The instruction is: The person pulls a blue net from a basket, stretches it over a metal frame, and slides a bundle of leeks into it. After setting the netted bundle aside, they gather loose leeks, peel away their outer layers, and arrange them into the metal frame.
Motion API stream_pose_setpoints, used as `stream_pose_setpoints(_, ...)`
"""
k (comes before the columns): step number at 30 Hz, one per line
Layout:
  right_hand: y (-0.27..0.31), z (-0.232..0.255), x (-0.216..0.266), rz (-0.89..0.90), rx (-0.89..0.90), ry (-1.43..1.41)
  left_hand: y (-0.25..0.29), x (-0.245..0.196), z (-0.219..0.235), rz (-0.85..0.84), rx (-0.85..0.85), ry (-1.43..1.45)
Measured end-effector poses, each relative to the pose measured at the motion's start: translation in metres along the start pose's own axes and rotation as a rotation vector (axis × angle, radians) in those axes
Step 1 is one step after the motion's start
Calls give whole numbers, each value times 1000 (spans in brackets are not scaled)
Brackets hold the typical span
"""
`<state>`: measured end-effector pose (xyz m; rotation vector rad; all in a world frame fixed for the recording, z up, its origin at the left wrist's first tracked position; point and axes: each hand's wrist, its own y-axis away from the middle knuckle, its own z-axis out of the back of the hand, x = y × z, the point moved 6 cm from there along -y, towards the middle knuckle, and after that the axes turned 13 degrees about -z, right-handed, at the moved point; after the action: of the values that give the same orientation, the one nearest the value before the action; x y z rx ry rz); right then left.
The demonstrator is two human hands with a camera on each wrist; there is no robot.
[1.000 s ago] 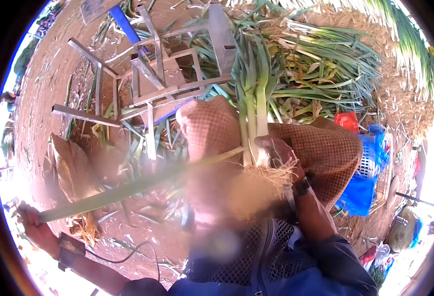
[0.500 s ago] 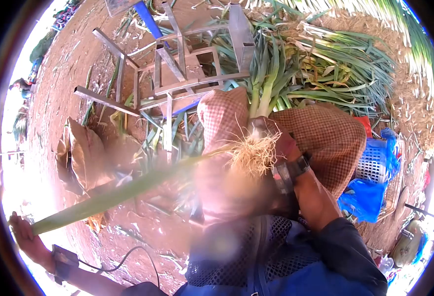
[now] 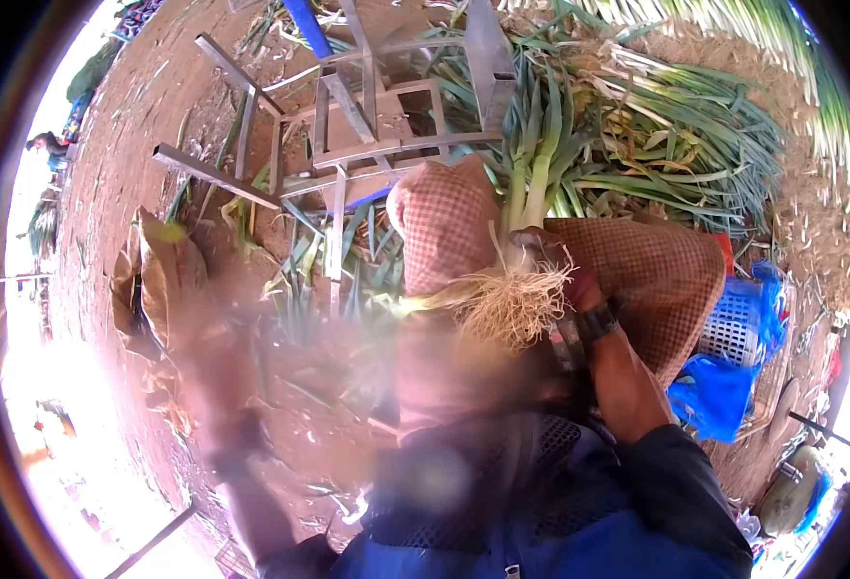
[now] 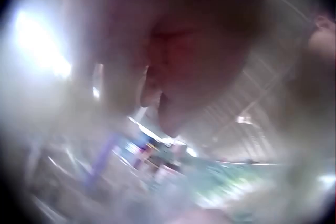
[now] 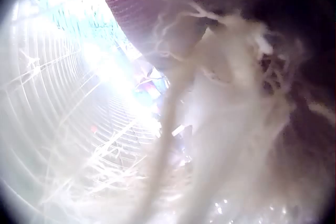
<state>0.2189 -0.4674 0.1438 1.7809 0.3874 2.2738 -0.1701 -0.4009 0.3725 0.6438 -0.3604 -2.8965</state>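
In the head view my right hand grips a bundle of leeks just above their pale roots, over the checked cloth on my lap. Roots and a white stem fill much of the right wrist view, close under the hand. My left hand is a blur at the lower left, apart from the leeks; whether it holds anything is unclear. A pale leaf base sticks out left of the roots. Dark, blurred fingers cover the upper left wrist view.
A metal frame lies ahead on the left, near a brown sack. Piled leeks lie ahead on the right. Beside my right knee are a blue bag and a crate. Leaf scraps litter the ground.
My left hand has moved inward from the far left, and the long leaf stretched to it no longer shows. The right hand has kept its grip on the leeks, whose roots have come nearer my body.
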Motion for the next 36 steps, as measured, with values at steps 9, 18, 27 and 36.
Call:
stream_pose_setpoints(9, 13, 1, 29, 178, 849, -1259, 22, -120, -169, -1384, 58, -100)
stream_pose_setpoints(18, 32, -18, 11, 148, 3, -1005, 58, -137, -164, -1258, 325, 421)
stream_pose_setpoints(27, 27, -22, 9, 189, -29, -1147, 62, -108, -121, -1109, 341, 430)
stream_pose_setpoints(36, 19, 16, 19, 165, -193, -619, 87, -73, -59, -1139, 490, 317)
